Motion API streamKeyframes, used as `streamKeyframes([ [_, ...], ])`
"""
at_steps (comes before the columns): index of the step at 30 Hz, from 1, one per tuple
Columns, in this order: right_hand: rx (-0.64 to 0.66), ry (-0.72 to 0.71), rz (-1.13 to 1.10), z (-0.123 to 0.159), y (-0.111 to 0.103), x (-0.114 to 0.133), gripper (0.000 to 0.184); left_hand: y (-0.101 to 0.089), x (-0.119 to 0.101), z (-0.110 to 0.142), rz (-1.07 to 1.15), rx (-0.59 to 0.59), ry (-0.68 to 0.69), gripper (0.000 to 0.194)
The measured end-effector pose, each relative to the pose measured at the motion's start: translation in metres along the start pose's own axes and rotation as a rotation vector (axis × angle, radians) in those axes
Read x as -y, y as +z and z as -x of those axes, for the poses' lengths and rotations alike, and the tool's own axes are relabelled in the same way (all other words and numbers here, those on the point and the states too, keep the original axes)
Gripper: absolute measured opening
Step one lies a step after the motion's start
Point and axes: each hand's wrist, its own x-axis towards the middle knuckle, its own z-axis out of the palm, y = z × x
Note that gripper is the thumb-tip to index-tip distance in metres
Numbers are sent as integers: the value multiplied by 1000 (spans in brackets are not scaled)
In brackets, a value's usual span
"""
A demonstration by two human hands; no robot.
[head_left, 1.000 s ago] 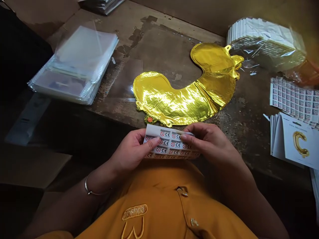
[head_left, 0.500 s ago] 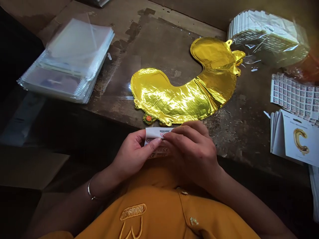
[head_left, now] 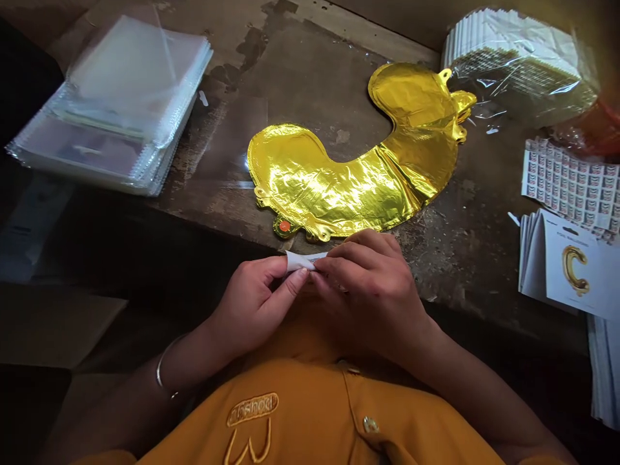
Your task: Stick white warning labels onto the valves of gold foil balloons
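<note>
A small white printed paper is pinched between both hands in front of my chest, bent over at its left end. My left hand is closed on the paper's left side, thumb on top. My right hand grips its right side, and these fingers cover much of the print. Just beyond the hands lies a flat gold foil balloon, curved like a letter C, with small tabs and an orange dot at its near left edge.
Clear plastic bags are stacked at the left of the brown table. On the right are a sticker sheet, folded cards picturing a gold C, and a plastic-wrapped bundle of white straws.
The paper has been folded or rolled over, so its printed lower part no longer shows. Both hands stay closed on it. The whole view has shifted slightly.
</note>
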Motion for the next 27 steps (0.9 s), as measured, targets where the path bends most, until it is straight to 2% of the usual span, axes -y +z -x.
streamKeyframes([
  [5,-1,-24,36,0,1,2,23,-1,0,-2,-123,-1,99,24],
  [10,-21,2,-6,2,6,2,24,1,0,0,-97,-3,57,26],
  [13,-73,137,-189,5,8,0,17,3,-1,0,45,15,2,19],
  [17,-44,427,-538,7,10,-4,10,9,0,-1,295,0,-109,16],
  [21,0,587,-738,7,10,-7,12,15,3,-3,520,-43,-146,54],
  [22,1,600,-746,6,9,-8,13,16,3,-3,516,-45,-131,55],
  [25,-106,515,-599,7,7,-10,12,15,4,-5,338,-64,-84,23],
  [27,-265,327,-328,9,7,-11,7,14,4,-5,180,-59,-67,13],
])
